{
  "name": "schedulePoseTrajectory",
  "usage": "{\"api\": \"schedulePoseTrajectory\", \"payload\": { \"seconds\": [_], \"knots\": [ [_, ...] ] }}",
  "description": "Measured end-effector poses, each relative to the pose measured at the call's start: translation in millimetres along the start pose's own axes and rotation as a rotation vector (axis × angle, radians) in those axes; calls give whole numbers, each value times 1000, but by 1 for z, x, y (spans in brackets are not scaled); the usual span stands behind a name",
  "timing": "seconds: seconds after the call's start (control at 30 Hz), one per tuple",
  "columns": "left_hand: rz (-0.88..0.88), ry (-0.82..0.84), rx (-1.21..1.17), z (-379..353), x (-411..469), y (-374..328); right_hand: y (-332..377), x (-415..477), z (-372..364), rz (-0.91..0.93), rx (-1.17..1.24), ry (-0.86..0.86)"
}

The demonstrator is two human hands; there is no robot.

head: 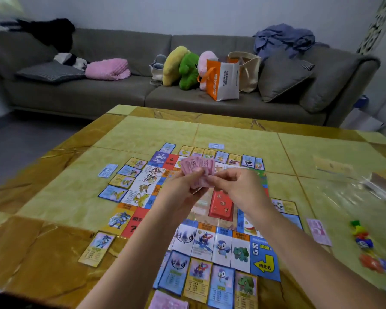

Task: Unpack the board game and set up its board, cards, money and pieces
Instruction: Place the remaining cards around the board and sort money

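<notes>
Holding a fan of pink money notes [197,168] above the middle of the board [263,259], both hands meet over the worktop [54,253]. The left hand [181,189] grips the fan from below, its fingers curled round the notes. The right hand [239,186] pinches the fan's right edge between thumb and fingertips.

The board lies flat and unfolded. A red deck [222,206] sits on it near its centre, just below the hands. Property cards [221,284] line the board's 6 o'clock edge, touching or just beside it, with more rows along the 9 o'clock and 12 o'clock edges. One loose card [97,248] lies apart at 8 o'clock.

At 3 o'clock a single pink note [319,231] lies beside the board. Farther out on that side is a blurred cluster of coloured playing pieces [363,239]. Crumpled plastic wrap [354,192] lies at 2 o'clock. Another pink stack [168,303] shows at the bottom edge of the view, at 6 o'clock.

Beyond the worktop, at 12 o'clock, stands a grey sofa [112,94] carrying cushions, plush toys and bags.
</notes>
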State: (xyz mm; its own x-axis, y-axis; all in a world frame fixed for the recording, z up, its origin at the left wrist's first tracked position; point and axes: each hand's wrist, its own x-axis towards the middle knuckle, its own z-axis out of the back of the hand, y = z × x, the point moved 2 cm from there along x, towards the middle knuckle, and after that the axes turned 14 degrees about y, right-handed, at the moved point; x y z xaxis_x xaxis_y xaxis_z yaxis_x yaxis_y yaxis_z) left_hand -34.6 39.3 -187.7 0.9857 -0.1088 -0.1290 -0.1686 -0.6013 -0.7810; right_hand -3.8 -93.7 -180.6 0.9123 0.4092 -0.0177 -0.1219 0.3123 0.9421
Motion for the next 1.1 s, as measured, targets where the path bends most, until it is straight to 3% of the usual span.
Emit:
{"api": "schedulePoseTrajectory", "payload": {
  "seconds": [0.17,0.4,0.6,0.73,0.9,1.1],
  "knots": [
    [-27,-115,-106,24,5,-18,9,44,4,47,104,81],
    [-66,-152,-98,52,5,-40,5,125,62,48,-361,50],
    [-52,-208,-21,73,6,-40,-20,195,95,-64,-577,55],
    [-30,-236,7,78,9,-34,-40,230,97,-121,-569,123],
    [-6,-246,26,81,12,-27,-59,258,88,-159,-394,143],
    [6,-259,4,81,11,-25,-75,275,80,-251,-466,184]
  ]
}}
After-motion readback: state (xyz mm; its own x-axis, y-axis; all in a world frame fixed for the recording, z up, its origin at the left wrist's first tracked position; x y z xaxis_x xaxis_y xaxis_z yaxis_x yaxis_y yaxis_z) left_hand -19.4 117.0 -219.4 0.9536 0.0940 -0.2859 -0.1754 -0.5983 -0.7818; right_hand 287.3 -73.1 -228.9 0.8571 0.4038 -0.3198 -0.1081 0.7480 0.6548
